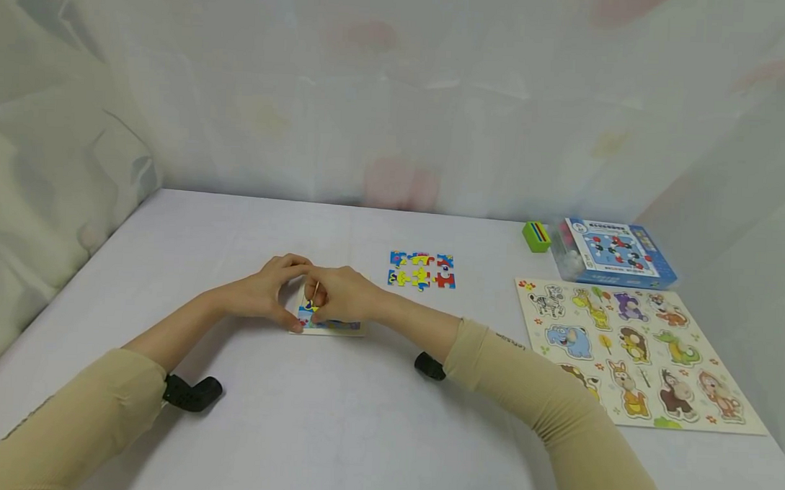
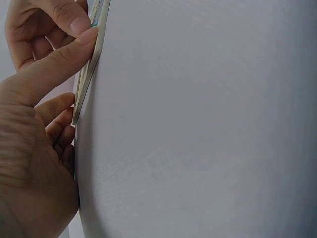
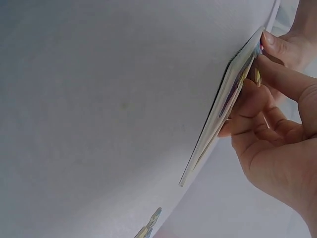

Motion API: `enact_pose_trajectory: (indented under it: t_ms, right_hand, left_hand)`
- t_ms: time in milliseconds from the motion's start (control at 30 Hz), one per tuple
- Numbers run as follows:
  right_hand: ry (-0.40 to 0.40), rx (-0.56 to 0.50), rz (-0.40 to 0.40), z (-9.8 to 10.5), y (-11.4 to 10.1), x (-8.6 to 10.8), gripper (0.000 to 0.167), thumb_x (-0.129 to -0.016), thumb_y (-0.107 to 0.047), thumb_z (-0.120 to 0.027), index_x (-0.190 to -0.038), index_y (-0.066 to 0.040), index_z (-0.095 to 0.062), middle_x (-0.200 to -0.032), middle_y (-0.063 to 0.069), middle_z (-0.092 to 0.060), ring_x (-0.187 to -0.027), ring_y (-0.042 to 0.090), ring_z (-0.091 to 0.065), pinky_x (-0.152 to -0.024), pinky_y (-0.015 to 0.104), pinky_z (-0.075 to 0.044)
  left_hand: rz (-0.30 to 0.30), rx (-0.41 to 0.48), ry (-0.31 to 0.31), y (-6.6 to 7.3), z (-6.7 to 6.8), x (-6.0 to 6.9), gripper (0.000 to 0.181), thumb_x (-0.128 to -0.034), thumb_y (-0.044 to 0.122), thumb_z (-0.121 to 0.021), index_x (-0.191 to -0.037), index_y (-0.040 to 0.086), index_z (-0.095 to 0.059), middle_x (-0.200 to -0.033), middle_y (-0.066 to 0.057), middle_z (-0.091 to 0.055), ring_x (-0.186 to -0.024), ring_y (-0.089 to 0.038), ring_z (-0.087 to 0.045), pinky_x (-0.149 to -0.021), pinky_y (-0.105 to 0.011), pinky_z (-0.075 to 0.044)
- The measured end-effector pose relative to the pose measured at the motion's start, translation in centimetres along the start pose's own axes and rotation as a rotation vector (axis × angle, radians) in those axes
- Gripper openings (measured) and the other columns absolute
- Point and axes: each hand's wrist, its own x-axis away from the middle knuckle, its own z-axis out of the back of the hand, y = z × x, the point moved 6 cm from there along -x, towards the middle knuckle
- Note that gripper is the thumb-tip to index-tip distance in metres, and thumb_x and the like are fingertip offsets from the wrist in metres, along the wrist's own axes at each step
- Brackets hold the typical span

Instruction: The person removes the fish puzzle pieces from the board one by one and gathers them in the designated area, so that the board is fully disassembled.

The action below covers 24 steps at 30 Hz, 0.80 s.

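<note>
A small puzzle board (image 1: 337,332) with a pale rim and a blue picture lies flat on the white table, partly covered by both hands. My left hand (image 1: 264,291) holds it by its left side, the thumb at the near corner and the fingers toward the far edge. Above the board, my right hand (image 1: 348,294) pinches a small puzzle piece (image 3: 258,77) between thumb and index finger; the piece stands tilted, its yellow part visible in the right wrist view. Several loose puzzle pieces (image 1: 445,279), coloured blue, yellow and red, lie spread to the right of the board.
At the right lies a large animal puzzle board (image 1: 597,342), partly behind my right sleeve. Beyond it are a blue box (image 1: 619,253) with a clear plastic side and a small green striped block (image 1: 536,237). A white patterned curtain (image 1: 398,94) closes off the back.
</note>
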Motion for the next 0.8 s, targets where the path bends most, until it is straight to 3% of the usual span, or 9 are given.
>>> enact_pose_trajectory:
  t_ms: [367,800]
  right_hand:
    - [0.021,-0.048,0.049,0.16,-0.45,0.02,0.024,-0.083,-0.009,-0.078,-0.099,-0.012,-0.060,-0.087,-0.001,-0.066,-0.078,0.005,-0.060,-0.072,0.012,-0.046]
    - [-0.003,-0.150,-0.017,0.32,0.19,-0.25,0.021,-0.085,-0.009,-0.074,-0.102,-0.015,-0.063,-0.084,-0.003,-0.068,-0.072,0.005,-0.063,-0.070,0.014,-0.048]
  left_hand:
    - [0.012,0.012,-0.001,-0.18,-0.09,-0.01,0.091,-0.0671,0.041,-0.088,-0.143,0.015,-0.047,-0.148,-0.006,-0.034,-0.140,-0.033,-0.020,-0.109,-0.069,-0.022]
    - [0.022,-0.002,-0.010,-0.10,-0.09,0.02,0.093,-0.0676,0.041,-0.088,-0.145,0.013,-0.045,-0.149,-0.008,-0.033,-0.138,-0.033,-0.022,-0.109,-0.069,-0.025]
